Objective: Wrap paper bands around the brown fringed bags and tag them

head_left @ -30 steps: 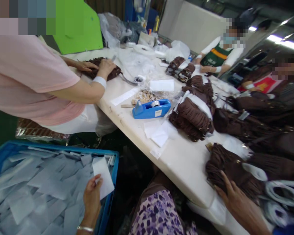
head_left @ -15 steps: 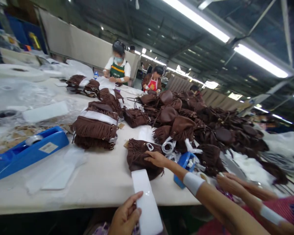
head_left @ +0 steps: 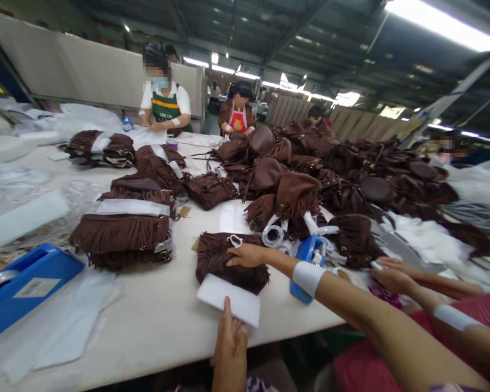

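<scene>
Hands: L [head_left: 231, 348] grips white sheet [head_left: 228, 298] | R unseen | co-worker's hand [head_left: 249, 255] on fringed bag [head_left: 222, 261]

Bare table [head_left: 159, 321] is left open before the white sheet [head_left: 228, 298]; passage rightward is blocked by a co-worker's forearm [head_left: 310, 275] and a fringed bag [head_left: 224, 261].

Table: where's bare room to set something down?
Bare front strip of the table, between the banded fringe stack and the white sheet. Crowded to the right: brown pile and a co-worker's arms.
</scene>
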`<state>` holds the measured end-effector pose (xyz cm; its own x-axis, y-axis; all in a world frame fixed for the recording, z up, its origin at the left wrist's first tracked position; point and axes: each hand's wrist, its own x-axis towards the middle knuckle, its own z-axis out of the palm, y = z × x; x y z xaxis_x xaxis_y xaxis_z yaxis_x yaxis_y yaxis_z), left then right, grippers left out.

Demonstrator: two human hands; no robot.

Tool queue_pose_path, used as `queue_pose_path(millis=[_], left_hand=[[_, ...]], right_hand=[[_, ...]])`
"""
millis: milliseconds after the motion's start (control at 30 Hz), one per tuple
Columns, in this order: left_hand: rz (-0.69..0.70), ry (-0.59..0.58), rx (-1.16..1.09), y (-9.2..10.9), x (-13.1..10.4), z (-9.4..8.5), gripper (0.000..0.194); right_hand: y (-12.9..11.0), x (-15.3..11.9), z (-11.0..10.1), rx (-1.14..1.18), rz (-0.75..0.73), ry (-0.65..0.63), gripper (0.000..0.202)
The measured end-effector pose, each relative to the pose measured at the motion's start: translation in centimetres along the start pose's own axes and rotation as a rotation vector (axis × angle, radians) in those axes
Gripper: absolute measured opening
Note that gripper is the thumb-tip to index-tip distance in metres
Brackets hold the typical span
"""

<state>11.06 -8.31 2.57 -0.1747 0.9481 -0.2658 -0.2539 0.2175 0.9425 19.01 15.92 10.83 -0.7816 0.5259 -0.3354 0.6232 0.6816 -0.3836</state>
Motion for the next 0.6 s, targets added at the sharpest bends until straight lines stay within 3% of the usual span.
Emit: queue_pose_path(millis=[133,367,600], left_hand=[[0.024,-0.005,0.057,-0.5,0.4,1.2,0.074],[0.056,-0.028,0.468,0.0,1.1,1.3,0.07],[0.081,0.0,0.557,0.5,1.4,2.0,0.064]], right_hand=[[-0.2,-0.2,-0.1,-0.035,-0.007,-0.007,0.04],[-0.1,-0.3,0.3,-0.072,-0.01,0.004,0.042],[-0.2,-0.5,0.6,-0.09,-0.001,0.009,0.042]])
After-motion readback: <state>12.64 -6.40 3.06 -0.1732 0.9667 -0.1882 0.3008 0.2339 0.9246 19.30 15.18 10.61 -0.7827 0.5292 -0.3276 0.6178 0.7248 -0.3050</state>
